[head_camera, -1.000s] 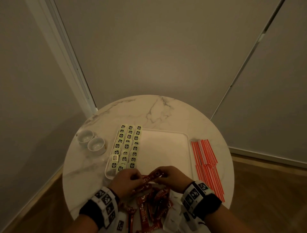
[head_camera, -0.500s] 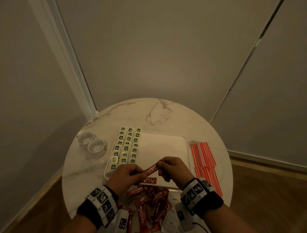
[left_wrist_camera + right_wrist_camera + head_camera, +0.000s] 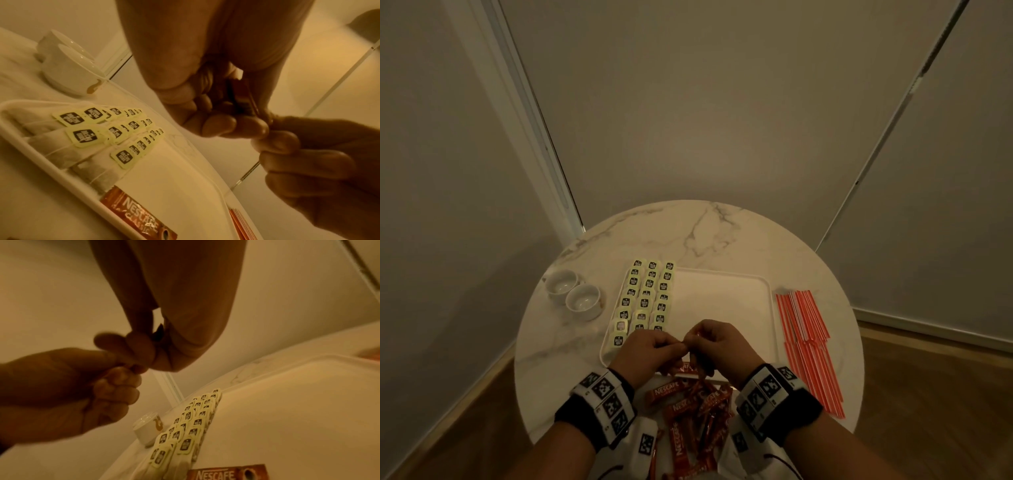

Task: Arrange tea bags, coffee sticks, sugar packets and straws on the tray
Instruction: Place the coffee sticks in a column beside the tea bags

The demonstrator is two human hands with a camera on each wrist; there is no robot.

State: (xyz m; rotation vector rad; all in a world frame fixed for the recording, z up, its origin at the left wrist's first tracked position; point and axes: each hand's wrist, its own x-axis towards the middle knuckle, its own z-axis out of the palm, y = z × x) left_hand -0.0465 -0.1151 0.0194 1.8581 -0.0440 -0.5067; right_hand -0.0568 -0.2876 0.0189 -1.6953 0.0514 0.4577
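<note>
Both hands meet above the near edge of the white tray [image 3: 722, 284]. My left hand [image 3: 677, 345] and right hand [image 3: 697, 339] pinch one red coffee stick [image 3: 240, 99] between their fingertips; the fingers hide most of it. Another coffee stick [image 3: 686, 368] lies flat on the tray by its near rim, beside the tea bags [image 3: 139, 212]. Tea bags [image 3: 647, 294] with yellow tags fill three columns along the tray's left side. A loose pile of coffee sticks [image 3: 695, 411] sits on the table between my wrists. Red-and-white straws [image 3: 804, 335] lie right of the tray.
Two white cups [image 3: 573, 296] stand on the round marble table [image 3: 698, 236] left of the tray. The table edge curves close behind the straws and the cups. Walls close in behind the table.
My hands have drawn together over the tray's near edge, so the stick that showed between them is now mostly hidden. One coffee stick has come to lie on the tray.
</note>
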